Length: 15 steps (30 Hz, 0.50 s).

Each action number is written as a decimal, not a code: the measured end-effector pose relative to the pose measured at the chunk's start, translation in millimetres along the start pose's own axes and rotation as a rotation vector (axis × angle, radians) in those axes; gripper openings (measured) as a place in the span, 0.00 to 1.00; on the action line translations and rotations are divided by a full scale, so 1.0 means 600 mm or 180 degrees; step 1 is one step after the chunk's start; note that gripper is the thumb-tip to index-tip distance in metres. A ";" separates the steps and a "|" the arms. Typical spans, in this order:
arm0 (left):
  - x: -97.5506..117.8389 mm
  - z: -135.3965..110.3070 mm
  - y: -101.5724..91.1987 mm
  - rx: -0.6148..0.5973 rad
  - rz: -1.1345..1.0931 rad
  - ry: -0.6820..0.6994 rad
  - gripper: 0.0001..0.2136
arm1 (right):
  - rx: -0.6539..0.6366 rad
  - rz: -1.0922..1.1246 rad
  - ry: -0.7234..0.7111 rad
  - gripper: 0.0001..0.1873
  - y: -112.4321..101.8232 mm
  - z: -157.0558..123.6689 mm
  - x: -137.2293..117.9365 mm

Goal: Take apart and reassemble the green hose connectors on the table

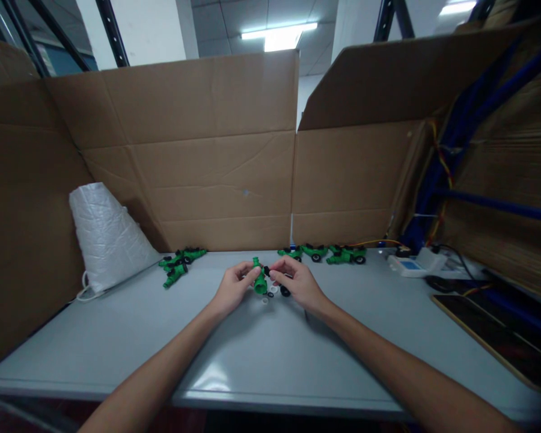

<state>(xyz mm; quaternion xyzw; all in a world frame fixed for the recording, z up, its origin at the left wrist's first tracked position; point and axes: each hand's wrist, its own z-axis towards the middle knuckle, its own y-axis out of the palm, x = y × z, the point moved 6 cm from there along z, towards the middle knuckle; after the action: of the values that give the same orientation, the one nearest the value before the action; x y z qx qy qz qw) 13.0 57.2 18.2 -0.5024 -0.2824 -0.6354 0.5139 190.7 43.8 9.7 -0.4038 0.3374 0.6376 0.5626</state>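
Observation:
My left hand (238, 282) is closed on a green plastic toy vehicle body (260, 284), held upright above the table. My right hand (295, 281) pinches a small black part (266, 271) against the upper right side of that body. Just below the hands lie a black wheel (285, 291), a white ring (274, 289) and small black and white rings (265, 300). Fingers partly hide the green body and the black part, so I cannot tell whether the two are joined.
Green toy vehicles (315, 252) with black wheels line the table's back edge, and more green pieces (175, 275) lie at left. A silvery padded bag (110, 240) leans in the left corner. A power strip (406, 264) and a dark flat panel (491, 337) are at right. Cardboard walls (207, 174) enclose the table (252, 361).

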 end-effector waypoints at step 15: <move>0.002 -0.004 0.013 -0.0247 -0.0428 -0.0153 0.25 | 0.0020 -0.0045 -0.0107 0.16 -0.002 0.001 -0.006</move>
<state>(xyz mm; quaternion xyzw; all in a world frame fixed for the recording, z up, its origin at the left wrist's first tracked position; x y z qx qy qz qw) 19.7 52.0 17.1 -0.5169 -0.3030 -0.6667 0.4433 191.9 42.7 13.3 -0.3937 0.3270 0.6392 0.5740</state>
